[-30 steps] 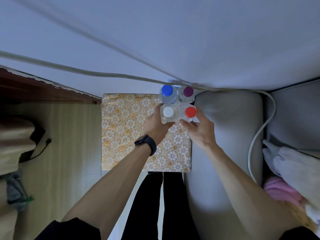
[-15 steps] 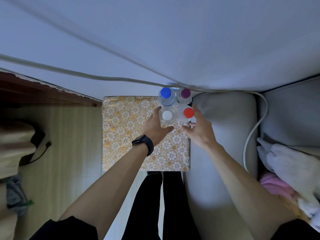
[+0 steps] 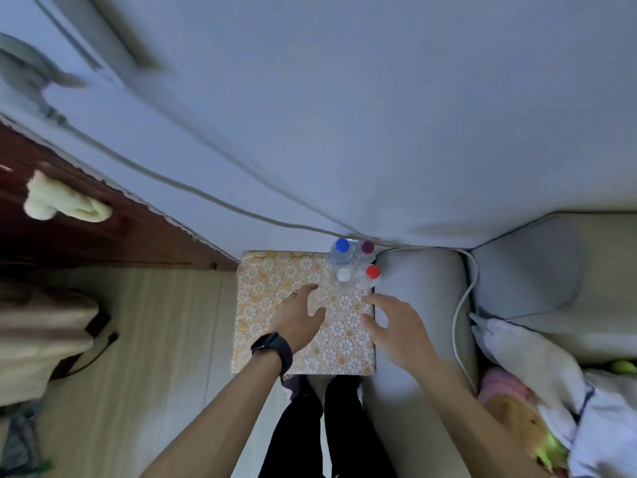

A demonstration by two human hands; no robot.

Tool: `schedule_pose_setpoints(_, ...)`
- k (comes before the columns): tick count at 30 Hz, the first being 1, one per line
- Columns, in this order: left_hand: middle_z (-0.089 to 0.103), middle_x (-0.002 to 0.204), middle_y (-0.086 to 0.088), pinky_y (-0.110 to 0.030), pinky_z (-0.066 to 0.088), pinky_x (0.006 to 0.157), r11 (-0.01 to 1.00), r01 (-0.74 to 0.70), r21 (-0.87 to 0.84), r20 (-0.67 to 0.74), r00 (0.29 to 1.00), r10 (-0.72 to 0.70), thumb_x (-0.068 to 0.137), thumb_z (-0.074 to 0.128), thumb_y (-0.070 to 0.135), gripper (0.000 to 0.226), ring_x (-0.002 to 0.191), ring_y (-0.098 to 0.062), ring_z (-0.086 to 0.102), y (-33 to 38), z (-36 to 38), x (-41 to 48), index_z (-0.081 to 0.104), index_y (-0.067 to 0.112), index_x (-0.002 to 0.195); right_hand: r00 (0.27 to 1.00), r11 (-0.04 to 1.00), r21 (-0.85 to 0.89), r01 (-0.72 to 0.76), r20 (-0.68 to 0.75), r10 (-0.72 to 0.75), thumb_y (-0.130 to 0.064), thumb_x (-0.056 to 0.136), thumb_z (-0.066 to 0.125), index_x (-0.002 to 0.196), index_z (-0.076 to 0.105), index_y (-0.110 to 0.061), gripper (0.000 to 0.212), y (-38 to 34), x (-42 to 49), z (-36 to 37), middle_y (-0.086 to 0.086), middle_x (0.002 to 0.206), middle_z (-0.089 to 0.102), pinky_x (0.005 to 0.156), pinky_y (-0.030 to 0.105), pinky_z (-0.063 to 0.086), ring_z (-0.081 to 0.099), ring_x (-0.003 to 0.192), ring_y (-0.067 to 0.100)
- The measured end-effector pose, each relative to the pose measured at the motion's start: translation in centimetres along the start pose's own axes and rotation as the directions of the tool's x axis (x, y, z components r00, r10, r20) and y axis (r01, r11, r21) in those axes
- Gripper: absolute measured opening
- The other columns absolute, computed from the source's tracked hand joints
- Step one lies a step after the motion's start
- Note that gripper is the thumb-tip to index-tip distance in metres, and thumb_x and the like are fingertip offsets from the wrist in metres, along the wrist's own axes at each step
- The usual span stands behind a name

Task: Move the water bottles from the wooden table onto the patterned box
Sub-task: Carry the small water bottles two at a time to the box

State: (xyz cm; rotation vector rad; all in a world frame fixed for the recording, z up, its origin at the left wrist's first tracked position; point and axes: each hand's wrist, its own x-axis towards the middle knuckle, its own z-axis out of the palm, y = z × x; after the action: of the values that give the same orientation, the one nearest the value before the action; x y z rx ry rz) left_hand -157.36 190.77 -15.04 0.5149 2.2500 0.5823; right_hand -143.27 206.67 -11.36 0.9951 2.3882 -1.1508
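So, head view, the only one we get. A sec ago both hands were on bottles: left hand (image 3: 298, 317) round the white-cap bottle (image 3: 344, 274), right hand (image 3: 396, 326) round the red-cap bottle (image 3: 373, 271). Now both have let go & pulled back toward the body. The grip of each hand is apart, fingers spread & loose, nothing in them. The left hand floats over the middle of the patterned box (image 3: 272, 305). The right hand is over its right edge, by the grey sofa arm (image 3: 417, 270). Neither touches a bottle.

All 4 bottles stand up straight in a tight bunch on the far right corner of the box. The blue-cap bottle (image 3: 342, 246) & purple-cap bottle (image 3: 367, 247) are at the back by the wall, white & red in front.

The view has tipped up too, so more of the dark wooden surface (image 3: 103, 243) shows on the left, w/ a pale cloth (image 3: 65, 201) on it. No bottle on the bit we see.

I think these 4 are done. Red one sits close to the box edge, so a bump could knock it off.
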Motion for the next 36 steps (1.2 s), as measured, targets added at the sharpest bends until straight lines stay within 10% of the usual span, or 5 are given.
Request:
schedule_pose_setpoints(7, 0.057, 0.134, -0.002, -0.04, 0.051, 0.093, 1.0, -0.01, -0.029, -0.214, 0.977, 0.003, 0.094, 0.053, 0.044, 0.049, 0.12, -0.022, 0.054, -3.8, -8.2, -7.4, 0.041, 0.037, 0.141, 0.965, 0.974, -0.039, 0.223, -0.13, -0.226, -0.038, 0.093, 0.063, 0.12, 0.068, -0.036, 0.028, -8.2, -5.4, 0.3, -0.015, 0.132, 0.059, 0.102, 0.019, 0.03, 0.048, 0.127, 0.008)
schedule_pose_setpoints(14, 0.061, 0.125, -0.006, -0.036, 0.045, 0.094, 0.98, 0.179, -0.086, -0.476, 0.857, -0.199, 0.094, 0.048, 0.038, 0.046, 0.117, -0.029, 0.054, -11.5, -14.2, -16.2, 0.044, 0.032, 0.14, 0.828, 0.813, -0.162, 0.56, 0.059, -0.558, -0.036, 0.094, 0.064, 0.122, 0.069, -0.031, 0.029, -19.0, -6.0, 5.1, -0.021, 0.123, 0.06, 0.1, 0.012, 0.031, 0.048, 0.121, 0.0)
schedule_pose_setpoints(25, 0.058, 0.135, 0.0, -0.033, 0.04, 0.104, 0.744, 0.404, -0.532, -0.663, 0.347, -0.663, 0.094, 0.059, 0.038, 0.044, 0.127, -0.021, 0.051, -23.2, -11.3, -36.4, 0.051, 0.029, 0.136, 0.346, 0.342, -0.104, 0.934, 0.507, -0.789, -0.041, 0.093, 0.061, 0.121, 0.07, -0.029, 0.031, -31.9, -11.2, 19.1, -0.011, 0.126, 0.064, 0.102, 0.018, 0.032, 0.052, 0.123, 0.013)
schedule_pose_setpoints(36, 0.062, 0.128, -0.003, -0.031, 0.044, 0.099, 0.374, 0.378, -0.847, -0.48, -0.242, -0.843, 0.091, 0.064, 0.034, 0.043, 0.12, -0.022, 0.057, -27.2, -1.3, -59.4, 0.057, 0.025, 0.132, -0.237, -0.085, 0.235, 0.968, 0.755, -0.611, -0.044, 0.093, 0.061, 0.125, 0.066, -0.032, 0.035, -36.3, -31.9, 34.7, -0.011, 0.129, 0.061, 0.105, 0.014, 0.023, 0.047, 0.127, 0.011)
